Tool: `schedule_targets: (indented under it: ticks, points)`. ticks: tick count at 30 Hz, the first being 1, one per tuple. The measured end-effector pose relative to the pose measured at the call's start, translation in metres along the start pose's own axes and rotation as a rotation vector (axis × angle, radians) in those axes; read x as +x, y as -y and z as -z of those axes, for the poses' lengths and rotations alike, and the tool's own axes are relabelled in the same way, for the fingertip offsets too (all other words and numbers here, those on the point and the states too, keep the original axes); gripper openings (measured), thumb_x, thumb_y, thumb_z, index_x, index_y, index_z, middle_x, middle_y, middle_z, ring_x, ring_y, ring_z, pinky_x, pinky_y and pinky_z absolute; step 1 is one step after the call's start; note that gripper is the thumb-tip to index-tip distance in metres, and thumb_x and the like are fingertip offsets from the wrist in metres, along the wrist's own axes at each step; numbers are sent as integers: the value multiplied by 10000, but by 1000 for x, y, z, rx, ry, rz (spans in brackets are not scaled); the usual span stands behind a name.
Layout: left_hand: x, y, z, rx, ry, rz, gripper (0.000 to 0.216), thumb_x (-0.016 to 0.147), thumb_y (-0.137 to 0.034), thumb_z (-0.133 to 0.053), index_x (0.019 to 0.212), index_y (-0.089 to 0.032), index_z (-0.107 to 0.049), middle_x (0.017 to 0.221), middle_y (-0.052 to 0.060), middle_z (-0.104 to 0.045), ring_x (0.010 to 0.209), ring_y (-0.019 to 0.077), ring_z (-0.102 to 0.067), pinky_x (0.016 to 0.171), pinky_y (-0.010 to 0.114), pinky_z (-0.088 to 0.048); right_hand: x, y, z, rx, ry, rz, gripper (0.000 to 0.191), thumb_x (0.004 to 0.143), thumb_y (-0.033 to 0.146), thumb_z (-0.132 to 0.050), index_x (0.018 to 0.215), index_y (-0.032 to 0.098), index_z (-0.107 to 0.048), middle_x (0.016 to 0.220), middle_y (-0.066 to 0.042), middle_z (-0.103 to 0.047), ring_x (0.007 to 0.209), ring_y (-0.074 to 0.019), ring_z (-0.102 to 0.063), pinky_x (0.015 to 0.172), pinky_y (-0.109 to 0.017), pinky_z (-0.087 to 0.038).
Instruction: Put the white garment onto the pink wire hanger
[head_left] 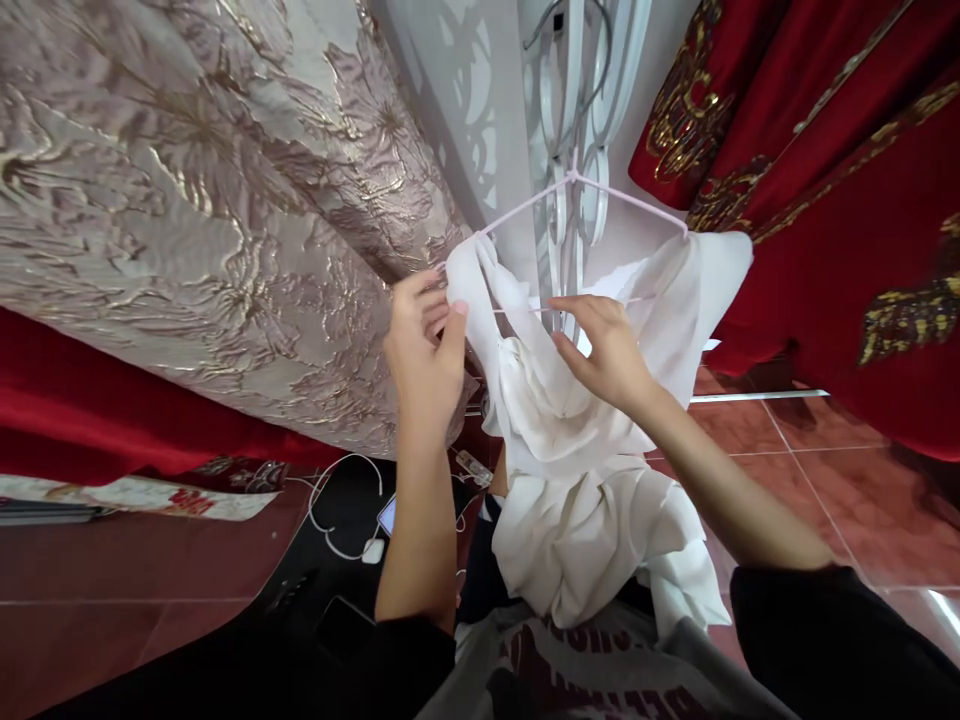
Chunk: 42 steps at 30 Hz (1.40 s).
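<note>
A white draped dress (570, 490) hangs from a thin pale pink hanger (630, 197), its lower part bunched up near my lap. My left hand (429, 345) is at the dress's left shoulder, the thumb against the cloth edge and the fingers curled beside the hanger's end. At the neckline, my right hand (606, 350) reaches in from the right. Its index fingertip is by the hanger's lower bar, and thumb and index stand apart with a gap between them.
A white scrolled metal frame (551, 90) stands behind the hanger. Pinkish-gold embossed fabric (247, 230) hangs at left, red fabric with gold trim (847, 200) at right. A black surface (300, 580) at lower left carries a white cable (319, 500) and a phone (387, 514). The floor (862, 500) is red tile.
</note>
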<state>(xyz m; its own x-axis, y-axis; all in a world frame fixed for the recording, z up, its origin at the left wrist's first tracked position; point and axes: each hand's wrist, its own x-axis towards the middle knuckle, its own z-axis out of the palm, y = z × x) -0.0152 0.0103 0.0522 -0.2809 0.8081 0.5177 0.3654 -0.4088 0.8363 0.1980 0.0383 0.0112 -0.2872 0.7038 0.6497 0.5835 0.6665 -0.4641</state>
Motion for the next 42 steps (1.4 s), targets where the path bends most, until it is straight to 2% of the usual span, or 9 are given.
schedule_targets:
  ticks: [3, 7, 14, 20, 25, 29, 34, 40, 42]
  points:
    - [-15, 3, -16, -72, -24, 5, 269, 912, -323, -693, 1153, -228, -621, 1131, 67, -695, 1077, 206, -674, 936, 291, -527, -10, -3, -13, -21, -123, -53, 178, 983, 310, -546, 1054, 254, -699, 1022, -54, -722, 970, -230, -631, 938, -439, -431]
    - [-19, 1, -32, -52, -39, 18, 124, 907, -314, -700, 897, -195, -663, 824, 15, -651, 848, 175, -644, 780, 247, -510, -25, 5, -17, -43, -283, -76, 133, 979, 287, -576, 948, 248, -699, 874, -30, -690, 845, -194, -589, 862, -397, -414]
    - [-9, -8, -18, -206, -84, 85, 197, 899, -290, -679, 738, -179, -658, 663, -17, -552, 621, 127, -531, 622, 253, -453, -29, 8, -14, -41, -277, -68, 108, 964, 253, -606, 937, 236, -709, 859, -14, -688, 815, -168, -581, 832, -368, -407]
    - [6, -12, 16, -885, 36, 398, 132, 928, -272, -640, 840, -186, -686, 881, 54, -664, 862, 168, -640, 908, 318, -558, -28, 8, -14, -23, -291, -55, 91, 958, 225, -619, 941, 238, -707, 864, -5, -691, 816, -164, -598, 837, -367, -422]
    - [-15, 22, 34, -800, -288, 352, 197, 925, -313, -658, 1104, -239, -694, 1211, 25, -705, 1245, 232, -583, 976, 313, -534, -31, 10, -12, -16, -302, -44, 93, 949, 197, -626, 956, 239, -709, 876, -3, -696, 832, -162, -599, 834, -362, -423]
    - [-51, 45, 12, -819, -479, 415, 285, 824, -114, -683, 1088, -209, -731, 1245, 27, -723, 1180, 171, -639, 997, 244, -506, -33, 12, -12, -12, -307, -46, 86, 945, 200, -633, 947, 234, -712, 889, -12, -708, 843, -169, -608, 826, -366, -433]
    - [-70, 28, -31, -925, -208, 405, 171, 874, -251, -735, 1028, -178, -754, 1081, 82, -764, 1081, 207, -705, 1076, 345, -501, -32, 21, -18, -2, -317, -79, 105, 969, 243, -610, 953, 239, -714, 903, -16, -722, 848, -169, -621, 831, -376, -443]
    - [-62, 14, -44, -987, -207, 331, 141, 901, -318, -746, 940, -189, -702, 858, 8, -658, 917, 160, -703, 968, 313, -540, -36, 32, 3, 109, -138, -26, 183, 974, 243, -587, 1115, 258, -702, 1080, -38, -734, 1028, -191, -668, 939, -411, -502]
    - [-62, 15, -44, -979, -200, 305, 147, 905, -324, -741, 942, -199, -675, 846, 3, -628, 906, 160, -693, 937, 314, -550, -38, 25, 22, 102, -238, -11, 221, 957, 249, -604, 1163, 269, -682, 1150, -47, -711, 1129, -210, -660, 1008, -438, -504]
